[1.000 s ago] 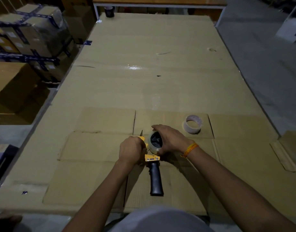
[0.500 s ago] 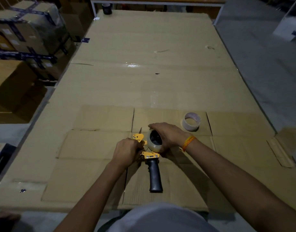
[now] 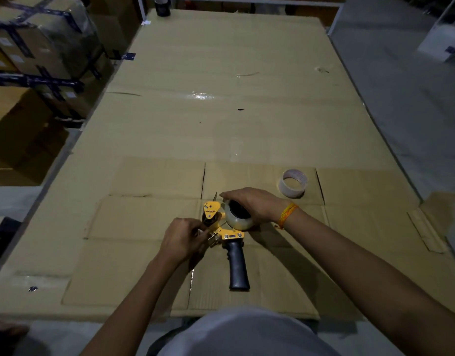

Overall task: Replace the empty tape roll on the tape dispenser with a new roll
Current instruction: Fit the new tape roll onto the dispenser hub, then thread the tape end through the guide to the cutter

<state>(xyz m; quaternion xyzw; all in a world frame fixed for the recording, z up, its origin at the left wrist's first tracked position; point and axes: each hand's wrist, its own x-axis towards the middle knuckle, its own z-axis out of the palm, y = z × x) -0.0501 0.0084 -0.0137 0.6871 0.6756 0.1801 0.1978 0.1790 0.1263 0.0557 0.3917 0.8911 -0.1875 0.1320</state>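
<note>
A yellow tape dispenser [image 3: 222, 228] with a black handle [image 3: 237, 265] lies flat on the cardboard in front of me. A clear tape roll [image 3: 238, 218] sits on its hub. My right hand [image 3: 252, 202] rests over the top and far side of that roll, gripping it. My left hand [image 3: 184, 237] is closed at the dispenser's left side by the roller, pinching what looks like the tape's loose end. The empty tape core [image 3: 292, 183], a thin whitish ring, lies on the cardboard to the right of my right hand.
Flattened cardboard sheets [image 3: 221, 124] cover the long table. Taped boxes [image 3: 41, 47] are stacked at the left. A dark roll [image 3: 162, 7] stands at the table's far end. Grey floor [image 3: 401, 111] runs along the right edge.
My left hand has slid back toward me along the dispenser's left side, uncovering the yellow front plate and roller. My right hand stays on the roll.
</note>
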